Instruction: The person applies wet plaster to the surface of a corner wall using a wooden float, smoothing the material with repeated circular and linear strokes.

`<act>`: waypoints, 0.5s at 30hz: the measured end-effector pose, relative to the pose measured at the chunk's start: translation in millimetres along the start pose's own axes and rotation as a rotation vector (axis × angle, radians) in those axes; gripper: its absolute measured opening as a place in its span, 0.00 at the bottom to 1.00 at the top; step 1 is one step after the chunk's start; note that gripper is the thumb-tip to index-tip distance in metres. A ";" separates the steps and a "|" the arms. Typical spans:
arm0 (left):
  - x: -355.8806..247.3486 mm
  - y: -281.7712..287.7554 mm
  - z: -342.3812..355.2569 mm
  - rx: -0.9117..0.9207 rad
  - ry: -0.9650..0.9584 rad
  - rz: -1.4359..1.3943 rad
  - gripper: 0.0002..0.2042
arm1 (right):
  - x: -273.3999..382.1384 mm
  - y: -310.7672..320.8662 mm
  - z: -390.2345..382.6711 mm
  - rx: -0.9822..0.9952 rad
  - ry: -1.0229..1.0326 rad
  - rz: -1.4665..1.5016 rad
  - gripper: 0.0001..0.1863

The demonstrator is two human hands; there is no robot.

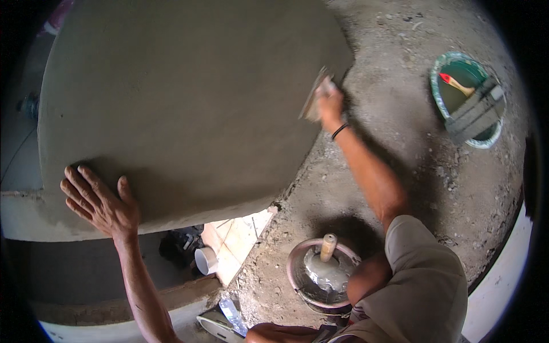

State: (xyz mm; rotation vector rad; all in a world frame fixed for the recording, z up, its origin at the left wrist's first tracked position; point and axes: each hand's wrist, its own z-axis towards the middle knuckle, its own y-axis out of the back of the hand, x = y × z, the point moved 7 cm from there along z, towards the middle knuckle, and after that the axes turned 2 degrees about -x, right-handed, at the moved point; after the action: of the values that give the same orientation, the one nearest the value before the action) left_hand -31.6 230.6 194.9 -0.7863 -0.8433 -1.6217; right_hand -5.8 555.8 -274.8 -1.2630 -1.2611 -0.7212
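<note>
A broad panel of smooth grey plaster (189, 103) fills the left and middle of the view. My left hand (106, 206) lies flat on it near the lower left edge, fingers spread and holding nothing. Toward the panel's right edge my right hand (329, 106) is closed on a plastering trowel (313, 98), whose blade is against or very near the plaster. That trowel is seen nearly edge-on and slightly blurred. My fingers hide its handle.
At right stands a green bucket (439, 86) holding liquid, a paintbrush (457, 84) and a grey float-like board (474, 111). By my knee, a wooden-handled tool (328, 247) stands in a bucket of grey mortar (291, 268). A plastic bottle (231, 311) and white pipe (206, 261) lie below the panel.
</note>
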 end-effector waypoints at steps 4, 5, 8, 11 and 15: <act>10.1 5.8 -17.8 0.005 -0.035 0.047 0.38 | 107.2 -52.8 -120.1 0.182 0.690 -0.108 0.26; 12.9 5.2 -22.7 0.013 -0.040 0.056 0.39 | 140.0 -59.3 -122.3 0.212 0.865 -0.135 0.26; 11.9 3.9 -18.5 -0.021 -0.049 0.045 0.39 | 159.8 -40.3 -29.4 -0.080 0.829 -0.162 0.22; 9.2 2.6 -10.9 -0.065 -0.061 0.072 0.38 | 35.2 18.4 85.5 -0.092 0.079 -0.046 0.23; 3.2 -2.5 -9.4 -0.069 -0.058 0.054 0.37 | -105.4 15.9 30.4 -0.102 -0.225 0.131 0.26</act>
State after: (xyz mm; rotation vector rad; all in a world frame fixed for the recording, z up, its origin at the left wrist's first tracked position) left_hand -35.3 221.4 192.3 -0.9009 -0.8042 -1.5939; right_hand -24.2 564.2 -383.7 -1.5288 -1.3208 -0.5662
